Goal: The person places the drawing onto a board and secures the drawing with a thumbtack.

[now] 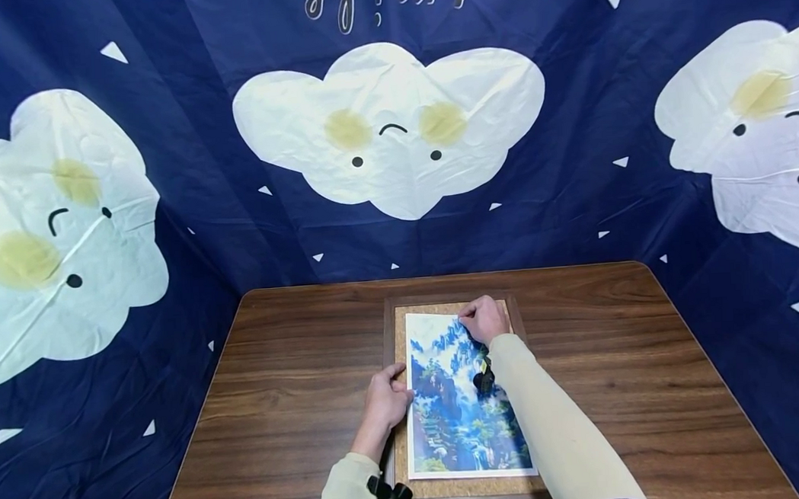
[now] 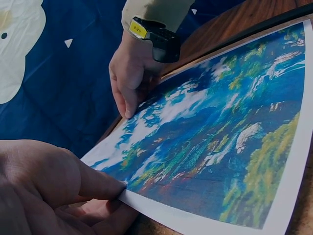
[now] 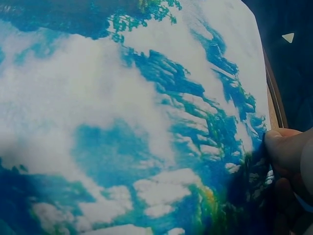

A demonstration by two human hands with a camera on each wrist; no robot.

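A landscape print point(image 1: 450, 407) of blue mountains, mist and trees, with a white border, lies over a cork board point(image 1: 472, 488) in a brown frame. My left hand point(image 1: 386, 399) pinches the print's left edge; in the left wrist view the thumb point(image 2: 100, 183) is on top and the fingers are bent under. At the far edge, towards the right corner, my right hand point(image 1: 488, 320) grips the paper. The right wrist view shows that thumb point(image 3: 281, 142) at the sheet's edge, the other fingers mostly in shadow. The right sleeve covers part of the print's right side.
The board's frame point(image 1: 387, 328) rests on a dark wood-grain table point(image 1: 291, 378). Around the table's back and sides hangs a navy cloth point(image 1: 399, 242) with white cloud faces and small triangles. Each wrist carries a small black camera, the left one point(image 1: 390, 494) beside the board's frame.
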